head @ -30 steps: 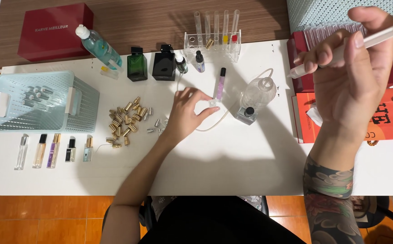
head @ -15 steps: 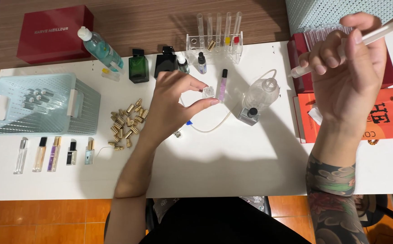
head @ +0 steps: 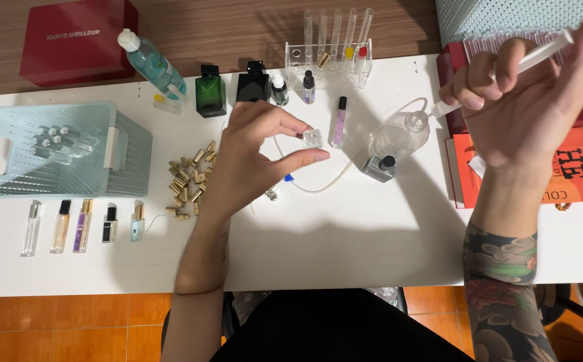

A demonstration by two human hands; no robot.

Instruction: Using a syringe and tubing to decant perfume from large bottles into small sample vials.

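Here my left hand pinches a small clear bottle with its mouth free, while my right hand grips the syringe, tip down.

The right hand hides the syringe's middle; its plunger end is cut off.

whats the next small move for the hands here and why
Probably bring the syringe tip down to the small clear vial. The right hand holds the syringe raised; the left hand pinches the vial above the table, apart from it.
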